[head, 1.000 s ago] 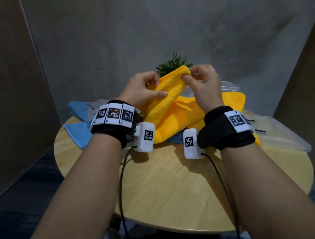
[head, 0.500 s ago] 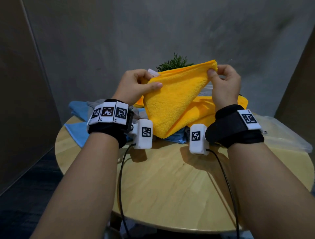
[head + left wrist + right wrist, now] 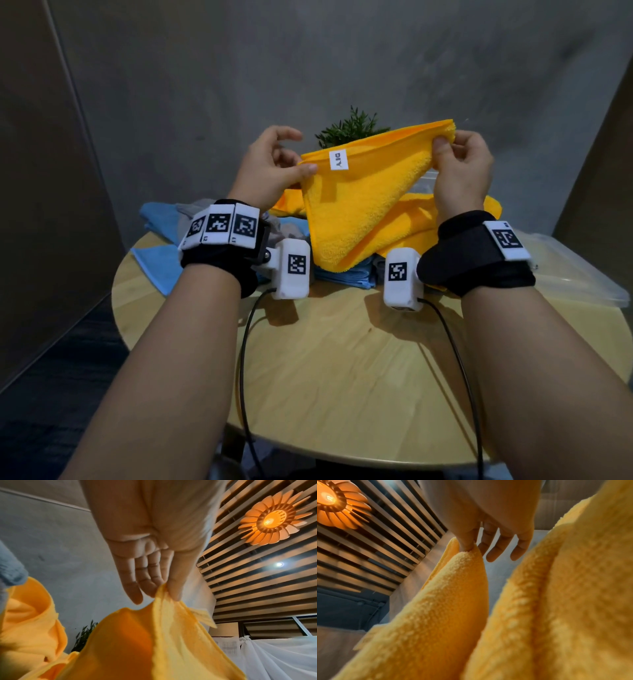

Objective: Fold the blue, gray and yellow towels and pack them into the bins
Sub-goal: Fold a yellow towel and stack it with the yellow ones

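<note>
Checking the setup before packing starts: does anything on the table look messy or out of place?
Yes. Behind the held yellow towel, blue towels and a gray towel lie crumpled in an unfolded heap on the table, one blue corner hanging over its left edge.

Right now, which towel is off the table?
The yellow towel with the white tag, pinched by the left hand and right hand. The other yellow, blue and gray towels lie heaped below.

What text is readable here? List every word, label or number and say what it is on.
"DIY": white tag sewn on the yellow towel, reading sideways.
Square black-and-white code markers on the wristbands and wrist cameras: patterns only; the tiny characters beneath them are too small to read.
No other text shows.
</note>
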Demonstrator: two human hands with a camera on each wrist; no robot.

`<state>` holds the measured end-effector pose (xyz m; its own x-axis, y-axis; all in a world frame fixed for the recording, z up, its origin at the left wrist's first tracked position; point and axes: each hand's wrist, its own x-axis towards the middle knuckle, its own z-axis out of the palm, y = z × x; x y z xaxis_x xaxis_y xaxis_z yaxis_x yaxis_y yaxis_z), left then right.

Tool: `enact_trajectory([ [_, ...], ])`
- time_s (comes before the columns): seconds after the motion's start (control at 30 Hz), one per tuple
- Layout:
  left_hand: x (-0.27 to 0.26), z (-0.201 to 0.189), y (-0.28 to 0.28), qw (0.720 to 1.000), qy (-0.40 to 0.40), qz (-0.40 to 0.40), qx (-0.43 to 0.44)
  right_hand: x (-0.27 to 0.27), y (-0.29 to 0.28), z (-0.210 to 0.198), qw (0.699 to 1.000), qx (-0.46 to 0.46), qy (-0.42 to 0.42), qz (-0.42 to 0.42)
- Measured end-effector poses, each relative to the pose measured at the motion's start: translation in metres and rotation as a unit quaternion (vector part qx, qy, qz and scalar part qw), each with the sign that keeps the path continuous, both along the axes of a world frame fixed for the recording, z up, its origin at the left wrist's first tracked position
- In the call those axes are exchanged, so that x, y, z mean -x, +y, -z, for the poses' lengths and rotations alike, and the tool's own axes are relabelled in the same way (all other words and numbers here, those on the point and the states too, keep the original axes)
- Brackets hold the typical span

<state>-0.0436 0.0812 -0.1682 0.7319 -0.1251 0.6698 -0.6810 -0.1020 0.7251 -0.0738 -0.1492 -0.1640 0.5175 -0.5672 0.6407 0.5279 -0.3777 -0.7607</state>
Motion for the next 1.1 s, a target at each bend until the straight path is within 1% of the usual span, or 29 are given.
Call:
enact_trajectory([
  [0.1,-0.001,0.001,-0.001,0.999,0.046,-0.001,-0.029,0.001,0.000,-0.001,1.000,-0.002,-0.006,-0.005],
  [0.2,0.001,0.001,0.000,0.997,0.047,-0.004,-0.061,0.001,-0.002,0.000,1.000,-0.011,-0.008,-0.019],
  [0.27,-0.001,0.001,0.000,0.999,0.027,-0.004,-0.031,0.000,-0.003,0.003,0.999,-0.007,0.012,-0.032],
  [0.33,-0.003,0.000,0.000,1.000,0.015,0.006,0.024,-0.001,-0.003,0.005,0.998,0.006,0.056,-0.030],
  [0.37,-0.003,0.000,-0.001,0.999,0.014,0.005,0.044,-0.002,-0.003,0.005,0.997,0.011,0.079,-0.021],
  [0.43,-0.003,-0.001,-0.005,0.998,0.008,-0.003,0.061,-0.001,-0.001,0.002,0.993,0.037,0.105,0.039],
  [0.47,-0.002,-0.001,-0.009,0.998,-0.001,-0.005,0.059,0.003,0.002,-0.001,0.991,0.059,0.097,0.073],
  [0.5,0.000,-0.001,-0.013,0.998,-0.009,-0.008,0.057,0.008,0.006,-0.005,0.990,0.083,0.076,0.085],
  [0.53,0.001,-0.001,-0.016,0.998,-0.016,-0.012,0.053,0.012,0.012,-0.008,0.991,0.108,0.042,0.067],
  [0.57,0.002,-0.001,-0.020,0.999,-0.019,-0.012,0.050,0.016,0.019,-0.011,0.990,0.137,0.009,0.022],
  [0.6,0.003,-0.001,-0.023,0.999,-0.020,-0.006,0.048,0.020,0.027,-0.013,0.984,0.178,-0.010,-0.029],
  [0.63,0.005,-0.001,-0.027,0.999,-0.023,0.006,0.048,0.022,0.035,-0.013,0.970,0.234,-0.011,-0.062],
  [0.67,0.007,-0.001,-0.030,0.998,-0.028,0.019,0.048,0.024,0.041,-0.012,0.951,0.300,0.005,-0.070],
  [0.7,0.010,-0.001,-0.033,0.998,-0.035,0.032,0.049,0.023,0.046,-0.011,0.933,0.355,0.022,-0.062],
  [0.73,0.012,-0.002,-0.035,0.997,-0.042,0.042,0.051,0.024,0.049,-0.011,0.922,0.381,0.035,-0.056],
  [0.77,0.014,-0.002,-0.037,0.996,-0.046,0.052,0.056,0.025,0.051,-0.011,0.924,0.376,0.035,-0.067],
  [0.83,0.016,0.000,-0.038,0.994,-0.035,0.081,0.061,0.023,0.048,-0.012,0.935,0.341,0.005,-0.098],
  [0.9,0.016,0.003,-0.038,0.995,-0.015,0.097,0.023,0.024,0.044,-0.014,0.949,0.296,-0.036,-0.099],
  [0.93,0.015,0.005,-0.037,0.995,-0.012,0.093,-0.020,0.024,0.041,-0.014,0.958,0.264,-0.059,-0.097],
  [1.0,0.015,0.008,-0.037,0.991,-0.034,0.075,-0.101,0.024,0.038,-0.017,0.970,0.205,-0.101,-0.087],
  [1.03,0.015,0.009,-0.037,0.990,-0.049,0.066,-0.116,0.025,0.038,-0.018,0.973,0.183,-0.113,-0.084],
  [1.1,0.014,0.008,-0.036,0.990,-0.080,0.050,-0.102,0.025,0.037,-0.020,0.976,0.151,-0.132,-0.079],
])
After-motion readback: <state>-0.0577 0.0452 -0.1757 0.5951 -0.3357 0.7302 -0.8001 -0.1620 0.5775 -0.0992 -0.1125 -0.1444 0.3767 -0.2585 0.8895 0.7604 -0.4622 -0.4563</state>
